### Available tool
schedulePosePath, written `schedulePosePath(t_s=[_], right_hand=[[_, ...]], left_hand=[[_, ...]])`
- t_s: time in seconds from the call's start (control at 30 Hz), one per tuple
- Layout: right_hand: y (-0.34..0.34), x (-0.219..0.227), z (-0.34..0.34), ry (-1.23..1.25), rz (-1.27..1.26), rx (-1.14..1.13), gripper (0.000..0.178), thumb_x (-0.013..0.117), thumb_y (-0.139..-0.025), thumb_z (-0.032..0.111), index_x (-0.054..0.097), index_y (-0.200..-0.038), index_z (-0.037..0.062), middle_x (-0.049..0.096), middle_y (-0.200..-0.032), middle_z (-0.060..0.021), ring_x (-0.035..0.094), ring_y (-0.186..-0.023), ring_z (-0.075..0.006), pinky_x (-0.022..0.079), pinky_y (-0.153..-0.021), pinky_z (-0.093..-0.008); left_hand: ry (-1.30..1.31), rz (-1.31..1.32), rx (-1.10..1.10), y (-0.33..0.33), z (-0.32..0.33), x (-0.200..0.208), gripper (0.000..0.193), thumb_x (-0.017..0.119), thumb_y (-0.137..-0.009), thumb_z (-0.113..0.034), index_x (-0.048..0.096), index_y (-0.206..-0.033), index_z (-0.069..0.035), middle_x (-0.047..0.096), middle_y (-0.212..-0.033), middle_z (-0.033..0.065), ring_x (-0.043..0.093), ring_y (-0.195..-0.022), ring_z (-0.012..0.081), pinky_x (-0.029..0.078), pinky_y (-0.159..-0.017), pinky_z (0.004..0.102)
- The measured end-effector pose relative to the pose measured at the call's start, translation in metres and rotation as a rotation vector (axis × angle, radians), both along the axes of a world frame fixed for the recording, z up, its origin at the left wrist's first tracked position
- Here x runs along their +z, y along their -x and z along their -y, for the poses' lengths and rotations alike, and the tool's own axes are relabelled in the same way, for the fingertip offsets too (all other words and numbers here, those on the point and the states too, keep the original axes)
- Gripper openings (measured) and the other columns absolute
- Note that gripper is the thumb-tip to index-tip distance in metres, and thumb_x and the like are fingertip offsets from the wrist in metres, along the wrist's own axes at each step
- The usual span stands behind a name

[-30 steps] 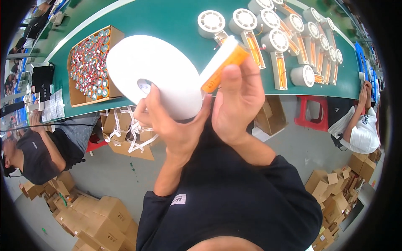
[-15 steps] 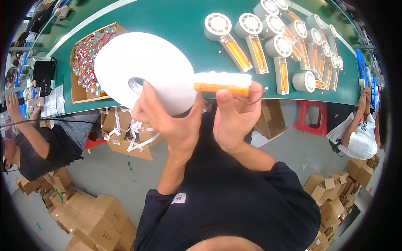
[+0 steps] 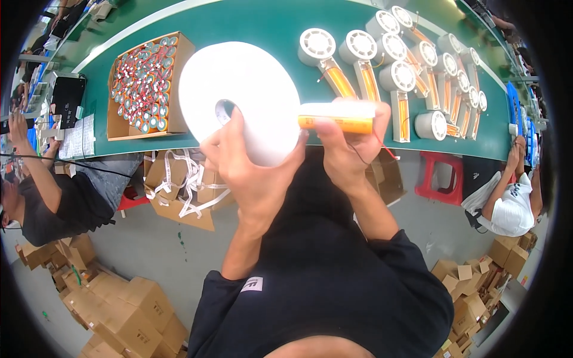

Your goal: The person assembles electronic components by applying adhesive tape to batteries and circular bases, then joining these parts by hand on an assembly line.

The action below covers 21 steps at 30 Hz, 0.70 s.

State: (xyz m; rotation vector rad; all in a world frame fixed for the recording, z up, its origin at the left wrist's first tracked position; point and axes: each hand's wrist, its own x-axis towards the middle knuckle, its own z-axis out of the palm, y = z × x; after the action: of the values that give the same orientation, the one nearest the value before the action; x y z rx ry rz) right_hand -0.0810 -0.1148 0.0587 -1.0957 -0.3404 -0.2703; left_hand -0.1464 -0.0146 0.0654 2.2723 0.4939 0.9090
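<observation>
My left hand [image 3: 253, 176] grips a large white roll of tape [image 3: 248, 83], thumb at its hollow core and fingers at the lower edge. In my right hand [image 3: 349, 158] lies an orange cylindrical battery [image 3: 343, 124], pinched between thumb and fingers. A white strip [image 3: 340, 110] covers the battery's upper side, and thin red and dark wires [image 3: 387, 149] trail from its right end. The battery's left end is close to the roll's right edge; whether the strip still joins the roll cannot be made out.
On the green table [image 3: 262, 27], a cardboard box [image 3: 184, 89] of wired batteries stands left. Several white round-headed fan units [image 3: 316, 45] with orange batteries in their handles lie right. Below are a carton of white strips [image 3: 191, 218] and a red stool [image 3: 439, 179]. People work at both sides.
The roll now faces me more squarely and sits further right in view. The battery has shifted right with it, still in my right hand. The whole view has shifted slightly.
</observation>
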Motion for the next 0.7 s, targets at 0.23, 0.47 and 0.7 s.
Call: schedulePosePath(t_s=[0.23,0.47,0.7], right_hand=[[-0.032,0.001,0.027,0.468,0.813,0.049,0.056,0.082,-0.078,0.028,0.043,-0.112,0.0053,0.061,-0.088,-0.0111,0.059,-0.073,-0.0232,0.052,-0.067,-0.0384],[-0.09,0.026,0.027,0.06,0.381,-0.315,0.034,0.065,-0.094,0.032,0.051,-0.095,0.0008,0.062,-0.083,-0.0092,0.059,-0.067,-0.0146,0.05,-0.059,-0.031],[-0.067,0.041,0.01,-0.226,-0.165,0.501,0.036,0.069,-0.092,0.031,0.052,-0.107,0.0032,0.064,-0.095,-0.0079,0.064,-0.085,-0.0144,0.055,-0.079,-0.0295]], left_hand=[[0.31,-0.11,-0.22,0.011,-0.012,0.001,0.075,0.092,-0.054,-0.02,0.06,-0.118,0.005,0.057,-0.101,0.0128,0.054,-0.099,0.028,0.047,-0.081,0.0383],[0.501,-0.232,-0.591,0.042,-0.018,0.003,0.087,0.095,-0.049,-0.029,0.06,-0.122,0.003,0.061,-0.1,0.0121,0.051,-0.101,0.0273,0.046,-0.088,0.0394],[-0.364,-0.472,-0.207,-0.011,-0.062,-0.019,0.094,0.085,-0.059,-0.046,0.051,-0.129,0.005,0.056,-0.12,0.0137,0.046,-0.109,0.0335,0.035,-0.091,0.0476]])
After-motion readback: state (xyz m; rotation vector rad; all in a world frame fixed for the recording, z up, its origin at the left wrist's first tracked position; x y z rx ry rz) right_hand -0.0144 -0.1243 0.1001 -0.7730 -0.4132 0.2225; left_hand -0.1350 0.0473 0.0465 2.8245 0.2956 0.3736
